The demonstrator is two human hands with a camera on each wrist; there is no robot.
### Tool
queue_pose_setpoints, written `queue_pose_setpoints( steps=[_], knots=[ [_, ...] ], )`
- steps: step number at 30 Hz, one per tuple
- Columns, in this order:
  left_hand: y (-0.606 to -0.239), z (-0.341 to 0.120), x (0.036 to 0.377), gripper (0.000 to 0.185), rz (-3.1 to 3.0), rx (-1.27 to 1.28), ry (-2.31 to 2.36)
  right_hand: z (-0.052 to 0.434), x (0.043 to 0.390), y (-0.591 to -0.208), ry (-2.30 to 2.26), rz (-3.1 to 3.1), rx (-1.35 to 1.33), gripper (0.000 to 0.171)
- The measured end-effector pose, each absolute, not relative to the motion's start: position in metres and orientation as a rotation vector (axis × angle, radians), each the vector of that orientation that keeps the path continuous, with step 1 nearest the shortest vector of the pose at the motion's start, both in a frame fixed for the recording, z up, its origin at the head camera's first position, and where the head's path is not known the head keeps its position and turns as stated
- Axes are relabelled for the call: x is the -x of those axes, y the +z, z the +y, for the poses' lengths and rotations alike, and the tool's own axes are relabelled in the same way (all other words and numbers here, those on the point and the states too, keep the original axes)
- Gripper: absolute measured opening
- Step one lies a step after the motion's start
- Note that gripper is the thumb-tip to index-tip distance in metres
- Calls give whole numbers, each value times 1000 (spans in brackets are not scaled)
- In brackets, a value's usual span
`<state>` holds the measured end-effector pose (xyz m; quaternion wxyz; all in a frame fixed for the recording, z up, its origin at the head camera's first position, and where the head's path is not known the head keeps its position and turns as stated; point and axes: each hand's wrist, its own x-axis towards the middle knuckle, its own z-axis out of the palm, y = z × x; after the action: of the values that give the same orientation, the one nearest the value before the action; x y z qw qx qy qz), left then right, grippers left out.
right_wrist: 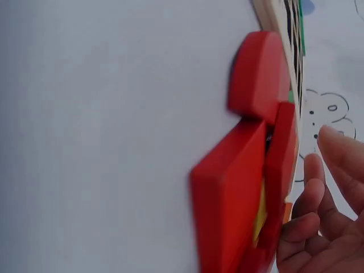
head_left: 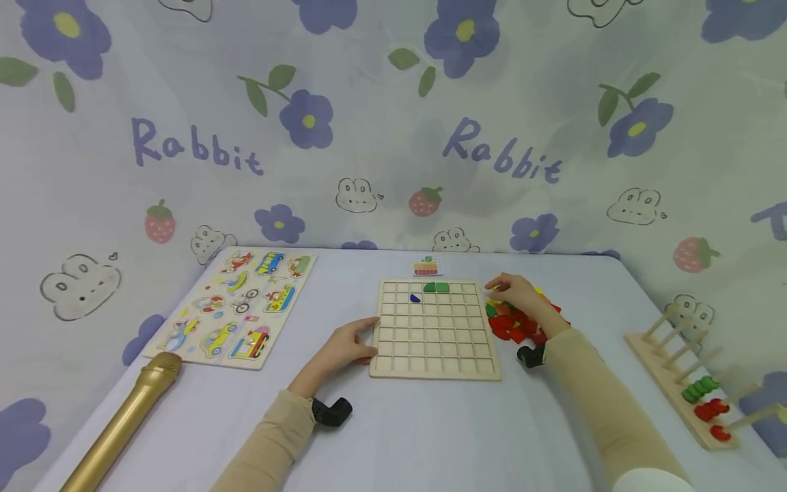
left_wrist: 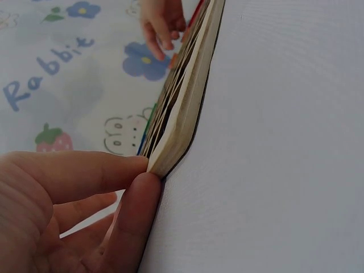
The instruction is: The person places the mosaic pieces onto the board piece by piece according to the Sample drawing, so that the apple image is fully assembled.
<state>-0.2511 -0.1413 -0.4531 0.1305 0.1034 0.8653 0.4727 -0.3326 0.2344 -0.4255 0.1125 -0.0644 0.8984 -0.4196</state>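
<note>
Well, my left hand (head_left: pixel 344 344) rests spread fingers against the left edge of the board (head_left: pixel 436 333); my right hand (head_left: pixel 521 295), loosely bent, looks bare by the pieces (head_left: pixel 503 325) just right of it. They should be light, stiff, best pinched by their sides.

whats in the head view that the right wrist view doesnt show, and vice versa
Only the head view shows the gold microphone, the wooden puzzle board with vehicle pictures, the wooden peg stand with red and green beads, and the left hand. Only the right wrist view shows, close up, the thick sides of the red pieces. Both show the right hand, those pieces, the pale wooden grid board and the white rabbit-print backdrop.
</note>
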Motion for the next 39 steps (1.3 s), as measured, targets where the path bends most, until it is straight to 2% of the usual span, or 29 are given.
queue_pose_setpoints(
  steps=[7, 20, 28, 39],
  knots=[
    [-452, -144, 251, 66, 2524, -299, 1372, 235, 327, -427, -1091, 2602, 272, 35],
    [-449, -141, 248, 65, 2511, -309, 1373, 241, 325, -427, -1026, 2661, 127, 37],
    [-448, -141, 248, 65, 2517, -304, 1374, 245, 326, -428, -987, 2704, 167, 38],
    [-450, -141, 249, 65, 2512, -294, 1381, 247, 325, -433, -1247, 2700, 214, 33]
  ],
)
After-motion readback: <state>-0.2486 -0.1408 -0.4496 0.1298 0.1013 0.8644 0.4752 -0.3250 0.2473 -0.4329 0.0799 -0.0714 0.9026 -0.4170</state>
